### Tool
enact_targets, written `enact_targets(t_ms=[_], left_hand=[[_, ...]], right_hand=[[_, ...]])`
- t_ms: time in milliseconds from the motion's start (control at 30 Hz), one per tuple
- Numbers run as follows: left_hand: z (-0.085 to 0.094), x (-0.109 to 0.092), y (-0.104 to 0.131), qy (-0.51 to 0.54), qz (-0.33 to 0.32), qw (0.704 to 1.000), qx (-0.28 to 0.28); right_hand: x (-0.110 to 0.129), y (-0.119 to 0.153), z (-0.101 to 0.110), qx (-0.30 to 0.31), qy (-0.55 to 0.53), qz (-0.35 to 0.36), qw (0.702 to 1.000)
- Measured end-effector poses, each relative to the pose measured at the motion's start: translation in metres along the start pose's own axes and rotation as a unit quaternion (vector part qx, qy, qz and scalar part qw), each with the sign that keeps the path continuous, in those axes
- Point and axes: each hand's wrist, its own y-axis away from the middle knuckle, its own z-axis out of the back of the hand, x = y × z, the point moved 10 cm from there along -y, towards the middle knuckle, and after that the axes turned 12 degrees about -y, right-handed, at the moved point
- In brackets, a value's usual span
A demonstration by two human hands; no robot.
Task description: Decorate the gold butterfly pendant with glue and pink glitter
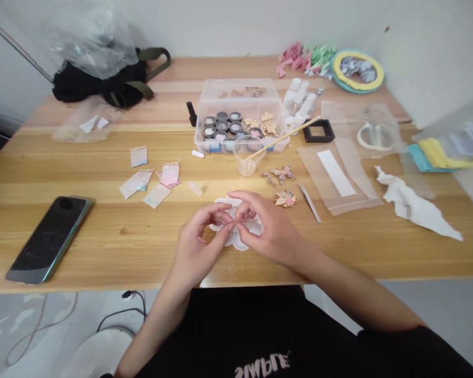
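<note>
My left hand (pixel 203 233) and my right hand (pixel 266 226) meet over a white flower-shaped palette (pixel 241 242). Thumb and fingers of both are pinched together at a small, thin, see-through pinkish piece (pixel 247 221), mostly covered by the fingers; its kind is unclear. Just beyond my right hand lie butterfly ornaments (pixel 283 173) with coloured stones, a gold leaf-like ornament (pixel 286 198) and tweezers (pixel 309 203). Left of my hands are a small clear tube-like piece (pixel 196 188) and several little zip bags (pixel 157 195) of pale contents.
A clear box (pixel 199 131) holds several small jars and gold pieces. Before it stands a plastic cup (pixel 247 163) with a wooden stick (pixel 287 135) across it. A phone (pixel 47 241) lies left; a crumpled tissue (pixel 418 205) and plastic bags (pixel 339 178) lie right.
</note>
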Motion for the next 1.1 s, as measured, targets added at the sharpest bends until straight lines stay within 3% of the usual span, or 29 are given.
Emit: enact_targets(t_ms=[733,1100], left_hand=[[-0.004,-0.011,0.002,-0.016,-0.06,0.998,0.023],[-0.001,0.0,-0.007,0.048,0.003,0.999,0.023]], right_hand=[[0.0,-0.001,0.006,-0.003,-0.076,-0.04,0.996],[-0.012,-0.003,0.012,-0.015,-0.09,-0.093,0.991]])
